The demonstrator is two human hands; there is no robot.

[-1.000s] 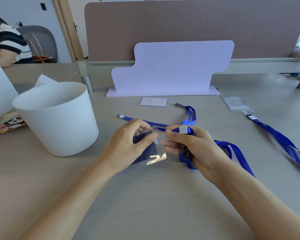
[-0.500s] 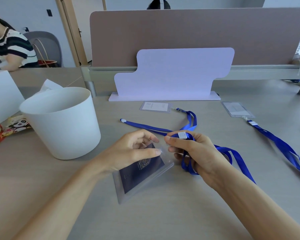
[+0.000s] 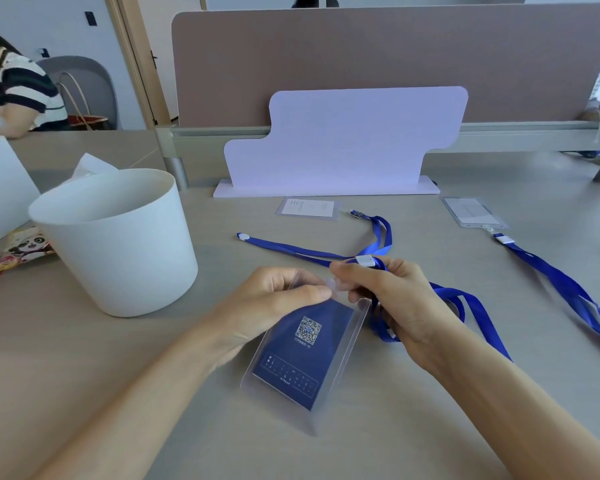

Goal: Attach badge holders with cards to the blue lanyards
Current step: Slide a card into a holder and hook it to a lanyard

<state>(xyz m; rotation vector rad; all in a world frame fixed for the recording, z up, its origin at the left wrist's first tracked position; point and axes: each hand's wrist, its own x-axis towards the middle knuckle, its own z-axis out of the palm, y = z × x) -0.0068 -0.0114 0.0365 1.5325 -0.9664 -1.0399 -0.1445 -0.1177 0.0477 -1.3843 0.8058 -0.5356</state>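
Head view, single camera.

Left hand (image 3: 274, 299): thumb and forefinger pinch the top edge of the clear badge holder (image 3: 340, 372), right beside its hanging tab. The holder hangs down from that pinch toward my wrist, tilted. I cannot tell whether its lower corner rests on the table (image 3: 84, 375). The dark blue card (image 3: 302, 355) is already inside, QR code facing up. I hold it by the top so the tab stays stiff and exposed for the clip.

Right hand (image 3: 392, 299): fingers curled round a bunch of blue lanyard (image 3: 465, 303), with thumb and forefinger meeting my left fingertips at the tab. A white buckle (image 3: 365, 260) sits over my knuckles. The slack is gathered in the palm, probably to stop the strap dragging while I work the end. The clip itself is hidden between the fingertips, so I cannot tell whether it has caught.

Judgement: mid-attachment on this holder, fastening not confirmed.

Beyond my fingertips lies a second badge holder (image 3: 309, 207) with a white card, a clip at its end. Which strap past my knuckles belongs to it I cannot sort out. Far out past my right hand, a third holder (image 3: 471, 211) lies joined to its own lanyard (image 3: 561, 282). Just outside my left hand stands a white bucket (image 3: 118, 244).
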